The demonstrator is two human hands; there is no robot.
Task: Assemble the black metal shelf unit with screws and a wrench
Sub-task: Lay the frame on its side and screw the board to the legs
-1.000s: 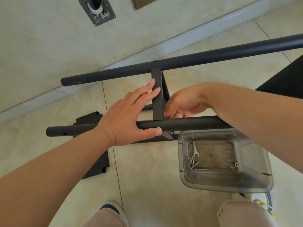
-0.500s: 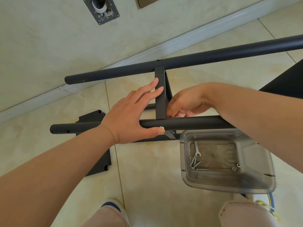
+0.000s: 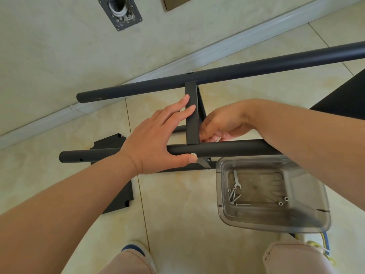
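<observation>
Head view, looking down at a tiled floor. I see the black shelf frame (image 3: 217,149) lying across the scene: a near tube (image 3: 233,148) and a far tube (image 3: 256,66) run left to right, joined by a flat black crossbar (image 3: 192,115) that stands between them. The left hand (image 3: 158,139) lies spread over the near tube, its straight fingers (image 3: 183,102) resting against the crossbar's left face and its thumb pressing a silver screw head (image 3: 194,154) on the tube's near side; the hand is flat, not clasped round anything. The right hand (image 3: 221,123) sits just right of the crossbar at its joint with the near tube, fingers curled downward and inward behind the bar; I cannot tell whether they pinch a nut or other part there, since the fingertips are hidden. A second screw head (image 3: 190,72) shows on top of the far tube above the crossbar. Near right, a clear plastic tray (image 3: 324,224) rests on the floor beside the near tube; inside it lie a small wrench (image 3: 236,179), a cluster of loose screws (image 3: 234,197) and two nuts (image 3: 283,201). A flat black panel (image 3: 118,202) lies on the floor under the left forearm. On the wall at the far side I see an open wall box (image 3: 120,11) with white cable coiled in it.
</observation>
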